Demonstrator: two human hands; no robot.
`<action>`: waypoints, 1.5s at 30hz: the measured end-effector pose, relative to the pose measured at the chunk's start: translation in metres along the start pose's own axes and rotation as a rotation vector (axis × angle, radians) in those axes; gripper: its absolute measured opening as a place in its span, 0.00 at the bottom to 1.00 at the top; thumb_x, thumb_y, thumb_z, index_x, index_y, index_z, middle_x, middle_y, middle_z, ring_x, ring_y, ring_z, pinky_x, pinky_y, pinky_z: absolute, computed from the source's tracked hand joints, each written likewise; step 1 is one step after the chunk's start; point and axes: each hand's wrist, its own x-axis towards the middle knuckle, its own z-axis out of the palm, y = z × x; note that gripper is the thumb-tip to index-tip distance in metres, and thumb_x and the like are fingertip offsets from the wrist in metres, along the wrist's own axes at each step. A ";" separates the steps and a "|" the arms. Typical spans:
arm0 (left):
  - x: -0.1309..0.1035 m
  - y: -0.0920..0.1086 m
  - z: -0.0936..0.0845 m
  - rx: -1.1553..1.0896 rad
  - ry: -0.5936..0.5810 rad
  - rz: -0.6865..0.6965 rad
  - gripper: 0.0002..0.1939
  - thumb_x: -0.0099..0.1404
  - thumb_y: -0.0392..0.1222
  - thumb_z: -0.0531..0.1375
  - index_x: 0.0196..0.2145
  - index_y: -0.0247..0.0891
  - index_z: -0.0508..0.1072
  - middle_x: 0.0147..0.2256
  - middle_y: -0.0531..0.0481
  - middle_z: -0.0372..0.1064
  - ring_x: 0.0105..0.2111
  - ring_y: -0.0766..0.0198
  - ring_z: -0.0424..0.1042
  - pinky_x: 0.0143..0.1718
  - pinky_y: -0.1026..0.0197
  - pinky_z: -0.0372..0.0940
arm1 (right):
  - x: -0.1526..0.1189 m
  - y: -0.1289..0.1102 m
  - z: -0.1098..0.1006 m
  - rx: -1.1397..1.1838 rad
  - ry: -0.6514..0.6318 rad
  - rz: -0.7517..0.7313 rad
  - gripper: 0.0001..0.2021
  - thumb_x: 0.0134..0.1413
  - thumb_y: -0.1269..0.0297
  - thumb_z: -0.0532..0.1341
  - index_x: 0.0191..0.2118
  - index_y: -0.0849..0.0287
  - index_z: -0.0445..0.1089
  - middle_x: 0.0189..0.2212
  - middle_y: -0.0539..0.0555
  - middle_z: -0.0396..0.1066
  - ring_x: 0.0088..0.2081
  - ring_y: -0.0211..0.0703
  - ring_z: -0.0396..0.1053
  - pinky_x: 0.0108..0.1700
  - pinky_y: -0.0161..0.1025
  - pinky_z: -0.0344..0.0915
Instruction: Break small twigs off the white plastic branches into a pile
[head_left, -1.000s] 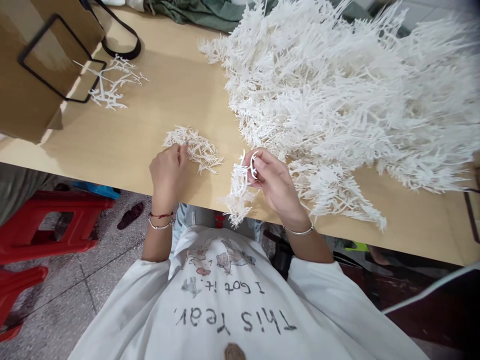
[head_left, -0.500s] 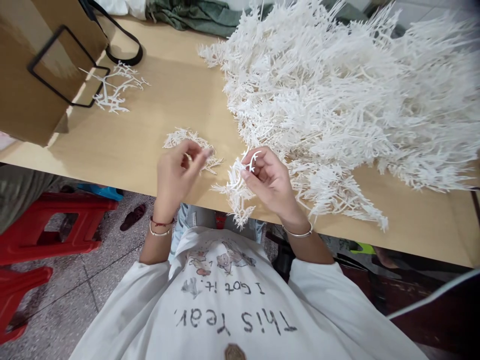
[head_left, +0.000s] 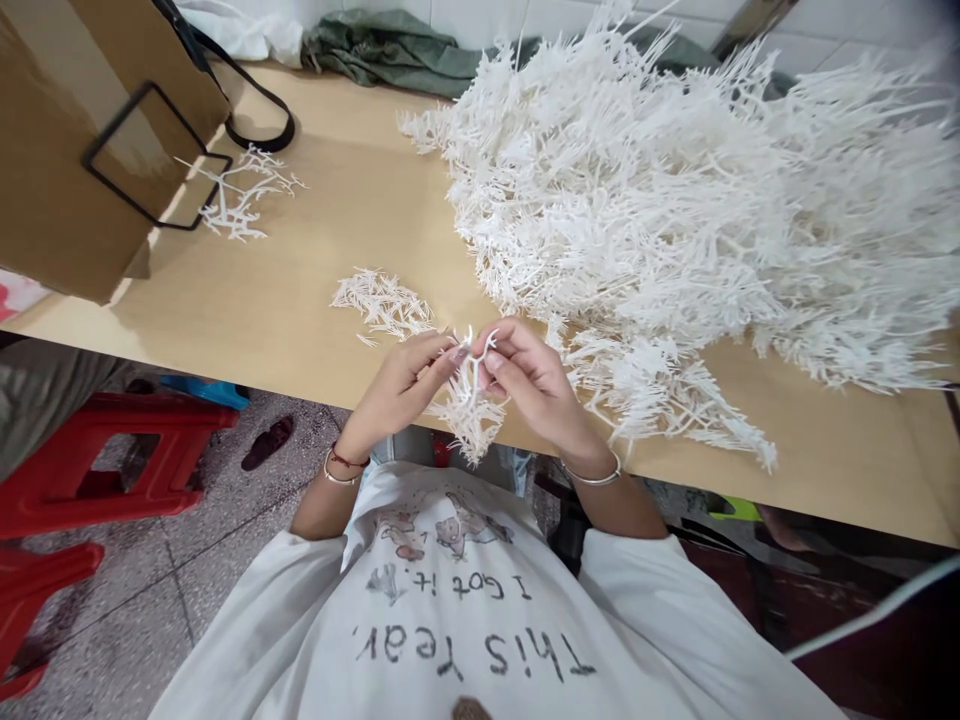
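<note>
The right hand point(head_left: 534, 385) pinches a white sprig point(head_left: 470, 420) near its top, likely to steady it; the left hand point(head_left: 401, 388), thumb toward fingertips, pinches alongside.

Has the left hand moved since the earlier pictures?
Yes: against the small white pile on the table, the left hand has moved right and downward in view.

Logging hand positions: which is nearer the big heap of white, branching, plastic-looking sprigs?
Right. The right hand is beside the heap, by its left edge; the left hand is farther left.
</note>
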 end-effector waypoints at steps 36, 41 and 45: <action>0.004 -0.017 -0.008 0.244 0.248 -0.335 0.24 0.67 0.55 0.47 0.18 0.38 0.53 0.17 0.55 0.48 0.19 0.69 0.50 0.23 0.61 0.44 | -0.004 0.008 0.002 -0.499 0.086 -0.059 0.19 0.61 0.62 0.52 0.20 0.59 0.49 0.17 0.44 0.46 0.19 0.29 0.47 0.23 0.33 0.46; 0.010 -0.029 -0.015 0.859 0.219 -0.553 0.16 0.66 0.50 0.49 0.27 0.39 0.67 0.23 0.49 0.67 0.23 0.63 0.62 0.25 0.62 0.45 | 0.002 0.016 0.000 -0.490 0.154 -0.024 0.20 0.61 0.60 0.52 0.19 0.58 0.48 0.17 0.44 0.45 0.19 0.29 0.46 0.23 0.34 0.45; 0.010 -0.043 -0.024 0.817 0.310 -0.476 0.19 0.61 0.55 0.55 0.22 0.39 0.68 0.19 0.49 0.65 0.20 0.63 0.58 0.24 0.62 0.42 | 0.003 0.019 -0.003 -0.467 0.158 -0.017 0.20 0.61 0.60 0.52 0.20 0.58 0.49 0.17 0.44 0.46 0.20 0.30 0.46 0.24 0.34 0.45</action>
